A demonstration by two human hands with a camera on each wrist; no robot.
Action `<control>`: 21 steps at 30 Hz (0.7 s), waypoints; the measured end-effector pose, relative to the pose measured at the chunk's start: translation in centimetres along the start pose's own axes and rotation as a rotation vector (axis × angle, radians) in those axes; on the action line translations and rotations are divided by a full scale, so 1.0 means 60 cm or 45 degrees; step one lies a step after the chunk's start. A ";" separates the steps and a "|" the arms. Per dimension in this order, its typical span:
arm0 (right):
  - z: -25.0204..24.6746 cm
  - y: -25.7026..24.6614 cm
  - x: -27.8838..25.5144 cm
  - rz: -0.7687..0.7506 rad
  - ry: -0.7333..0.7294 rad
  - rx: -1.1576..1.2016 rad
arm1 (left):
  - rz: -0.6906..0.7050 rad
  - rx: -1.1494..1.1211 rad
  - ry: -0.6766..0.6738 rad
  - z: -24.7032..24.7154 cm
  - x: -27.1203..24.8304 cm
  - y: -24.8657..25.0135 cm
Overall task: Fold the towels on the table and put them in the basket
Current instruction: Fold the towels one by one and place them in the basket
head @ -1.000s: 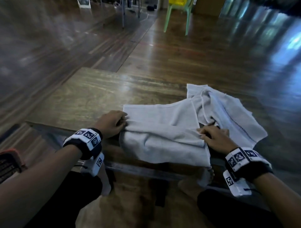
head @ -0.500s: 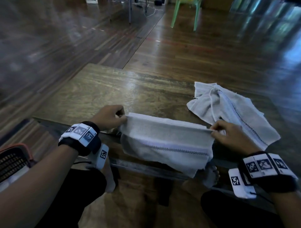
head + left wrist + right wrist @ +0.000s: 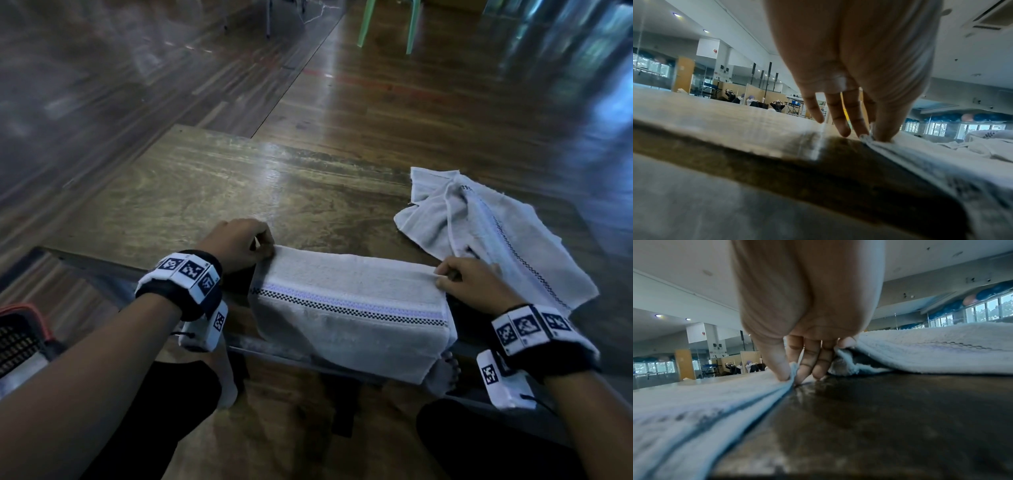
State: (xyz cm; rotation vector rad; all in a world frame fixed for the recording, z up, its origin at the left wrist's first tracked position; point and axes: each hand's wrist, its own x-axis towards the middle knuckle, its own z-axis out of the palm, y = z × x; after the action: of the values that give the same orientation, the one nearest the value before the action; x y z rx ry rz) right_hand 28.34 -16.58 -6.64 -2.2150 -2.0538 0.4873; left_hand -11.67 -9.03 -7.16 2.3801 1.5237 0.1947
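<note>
Between our two grips hangs the folded towel (image 3: pixel 349 315), its upper edge stretched taut along the near edge of the surface (image 3: pixel 212 192) while the rest drapes down over that edge toward our legs. Our left hand (image 3: pixel 236 245) pinches the left corner between thumb and curled fingers, and the left wrist view shows the thumb pressing the stacked layers down onto the wood. Our right hand (image 3: pixel 474 282) pinches the opposite corner the same way, thumb and forefinger closed on the doubled edge. We judge that we hold both corners low and apart so the layers stay aligned and the fold line runs straight; letting either grip slip would probably let the hanging half slide off. Just beyond the right grip, the second towel (image 3: pixel 493 236) lies crumpled and unfolded on the surface, close behind our knuckles, waiting its turn. Well out to the left of the left grip, below the surface, sits the basket (image 3: pixel 20 339) with its orange rim; only a part of it shows. Folding seems partway done, with at least one more fold likely before this towel goes in.
</note>
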 end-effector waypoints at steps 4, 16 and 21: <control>-0.002 -0.002 -0.003 -0.077 0.067 0.016 | -0.040 0.000 0.028 -0.001 -0.003 0.003; 0.005 -0.008 0.008 -0.103 0.031 0.046 | -0.070 -0.083 -0.008 -0.009 -0.002 0.025; 0.002 -0.010 0.011 -0.139 -0.001 0.070 | -0.108 -0.144 0.051 -0.013 -0.006 0.019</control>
State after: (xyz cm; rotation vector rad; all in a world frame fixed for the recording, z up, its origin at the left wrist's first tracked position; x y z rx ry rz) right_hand 27.79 -15.88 -6.71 -2.0600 -2.1206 0.5281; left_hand -11.07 -9.65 -6.05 2.2319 1.5841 0.3026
